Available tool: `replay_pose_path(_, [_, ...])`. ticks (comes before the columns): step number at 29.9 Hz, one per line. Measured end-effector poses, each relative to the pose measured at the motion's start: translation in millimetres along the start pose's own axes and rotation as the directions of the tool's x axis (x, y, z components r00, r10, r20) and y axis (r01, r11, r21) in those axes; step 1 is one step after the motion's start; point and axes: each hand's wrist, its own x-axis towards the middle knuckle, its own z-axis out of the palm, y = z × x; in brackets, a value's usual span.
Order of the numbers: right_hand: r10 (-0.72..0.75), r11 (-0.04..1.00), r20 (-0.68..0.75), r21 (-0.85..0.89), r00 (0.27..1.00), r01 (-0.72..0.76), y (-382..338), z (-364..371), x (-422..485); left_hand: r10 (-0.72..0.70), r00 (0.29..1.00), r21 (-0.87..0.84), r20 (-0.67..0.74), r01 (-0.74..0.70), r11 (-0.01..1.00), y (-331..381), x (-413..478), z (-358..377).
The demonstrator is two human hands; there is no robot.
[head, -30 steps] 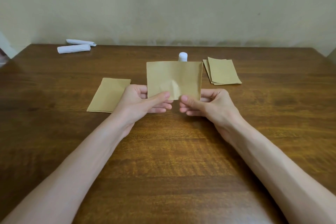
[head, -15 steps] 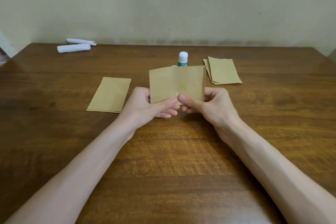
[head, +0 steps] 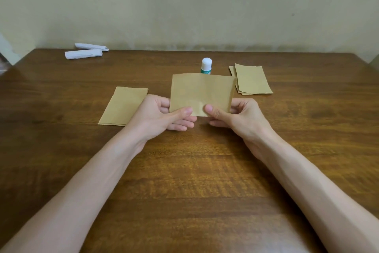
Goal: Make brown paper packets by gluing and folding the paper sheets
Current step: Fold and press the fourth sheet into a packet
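At the far left, close to the back edge of the table [head: 61,150], two white paper rolls [head: 84,54] lie side by side, well apart from all other things. More to the middle, a folded brown packet [head: 121,109] lies flat on the wood. Its right side is partly covered by the left hand [head: 158,118]; I cannot tell if they touch.

The left hand pinches the lower left corner of the brown paper sheet [head: 202,93], with the thumb on the front face and the fingers curled behind. The sheet is held above the table, with its face toward the camera. Its top edge is nearly straight, a thin second layer shows along the right edge, and a small crease sits near the lower edge between the two thumbs. Behind the top edge the glue stick [head: 206,66] stands upright, white cap on, its lower part hidden by the sheet.

The right hand [head: 240,118] pinches the lower right corner in the same way. The two thumb tips are near each other but apart.

Further right, a stack of brown sheets [head: 253,80] lies flat with its edges a little fanned, apart from the right hand.

Bare wood shows between the forearms down to the near edge, and in wide bands on both outer sides.
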Motion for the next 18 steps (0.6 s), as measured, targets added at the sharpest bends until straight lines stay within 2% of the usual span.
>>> replay_pose_path(6, [0.008, 1.000, 0.001, 0.027, 1.000, -0.008, -3, -6, 3, 0.004, 0.999, -0.013, 0.052, -0.003, 1.000, 3, 1, -9])
replay_pose_path(15, [0.014, 0.999, 0.016, 0.029, 1.000, -0.015, -9, -11, -1, 0.012, 1.000, -0.021, 0.017, -0.012, 1.000, 1, 3, -14])
replay_pose_path(18, [0.019, 1.000, 0.010, 0.022, 1.000, -0.020, -10, -14, -2, -0.009, 0.997, -0.017, 0.073, 0.010, 1.000, 4, 2, -15])
